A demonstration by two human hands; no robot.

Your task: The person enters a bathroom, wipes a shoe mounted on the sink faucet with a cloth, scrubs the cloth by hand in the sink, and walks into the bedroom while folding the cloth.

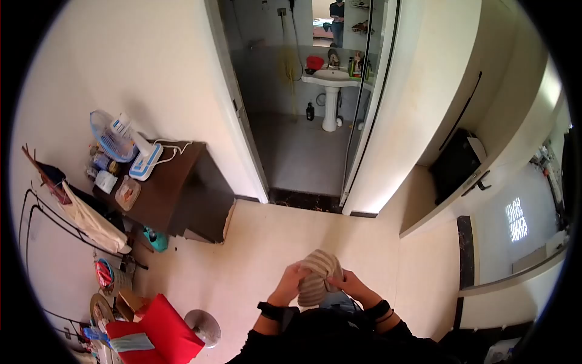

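A beige-and-brown striped cloth bundle (315,280) is held up in front of my body, bunched and folded over itself; I cannot tell whether it is a garment or a hat. My left hand (291,284) grips its left side, the fingers partly behind the fabric. On the other side my right hand (351,284) pinches the cloth near a fold at its right edge. Dark bands circle both my wrists. Below the bundle a patch of light blue fabric shows at my lap.
A dark brown desk (182,176) with a small fan (142,151) stands left. Near the lower left are a red chair (163,330) and a round bin (203,327). A washroom with a pedestal sink (330,79) lies ahead. An open door (445,203) stands right.
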